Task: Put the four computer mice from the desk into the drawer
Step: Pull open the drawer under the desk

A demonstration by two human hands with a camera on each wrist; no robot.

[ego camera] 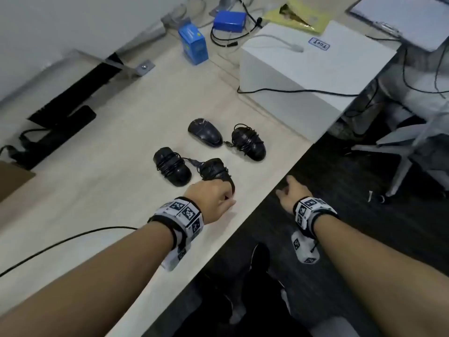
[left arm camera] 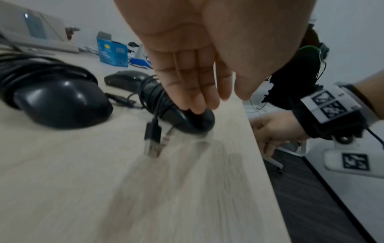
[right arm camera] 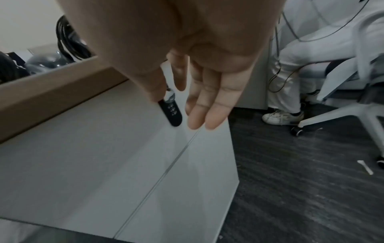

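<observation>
Four black computer mice lie on the pale wooden desk point(ego camera: 116, 186); three have their cords wound round them. The far pair are a bare mouse point(ego camera: 205, 132) and a wrapped mouse point(ego camera: 247, 142). The near pair are a wrapped mouse point(ego camera: 171, 166) and the nearest mouse point(ego camera: 215, 171) point(left arm camera: 187, 120), close to the desk's front edge. My left hand point(ego camera: 216, 193) point(left arm camera: 220, 102) touches the rear of that nearest mouse with straight fingers, thumb apart. Its USB plug point(left arm camera: 152, 143) hangs loose. My right hand point(ego camera: 289, 190) point(right arm camera: 178, 111) hangs relaxed below the desk edge, by the white drawer fronts point(right arm camera: 93, 164), and holds nothing.
A black lock tab point(right arm camera: 171, 113) sits on the drawer front by my thumb. A white box point(ego camera: 303, 69), an upright blue box point(ego camera: 194, 45) and cables stand at the back of the desk. An office chair point(ego camera: 413, 152) and a seated person's legs point(right arm camera: 290, 74) are on the right.
</observation>
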